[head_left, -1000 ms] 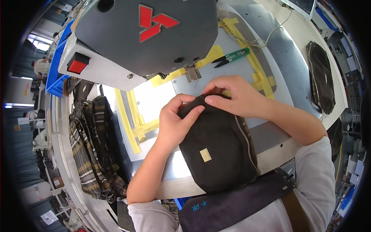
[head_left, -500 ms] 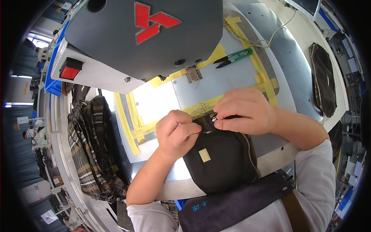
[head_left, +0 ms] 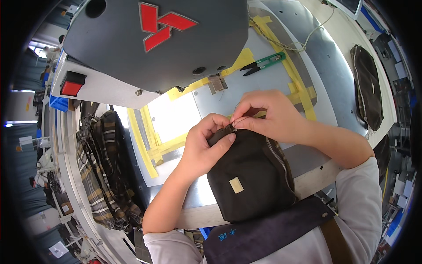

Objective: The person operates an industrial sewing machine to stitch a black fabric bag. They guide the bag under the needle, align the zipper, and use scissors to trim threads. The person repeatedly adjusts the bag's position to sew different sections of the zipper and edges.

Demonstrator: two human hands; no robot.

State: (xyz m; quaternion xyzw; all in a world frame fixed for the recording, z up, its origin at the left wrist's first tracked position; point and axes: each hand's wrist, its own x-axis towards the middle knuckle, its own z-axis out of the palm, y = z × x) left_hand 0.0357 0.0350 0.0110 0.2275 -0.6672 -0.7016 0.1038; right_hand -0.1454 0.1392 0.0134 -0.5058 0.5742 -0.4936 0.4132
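Pinching tight at the top edge of a dark pouch (head_left: 263, 169), both hands are right in the thick of it! The left hand (head_left: 205, 145) has thumb and fingers closed on that edge; the right hand (head_left: 273, 116), just beside it, has its thumb and forefinger nearly together there, a fine thread showing at the tips. The pouch lies across the front of the bench (head_left: 310, 178), pale label (head_left: 236, 185) up, metal zip (head_left: 280, 160) down its right side. Beyond, green-handled snips (head_left: 268, 60) lie near the grey machine head (head_left: 176, 48); plaid fabric (head_left: 99, 176) bunches off left.
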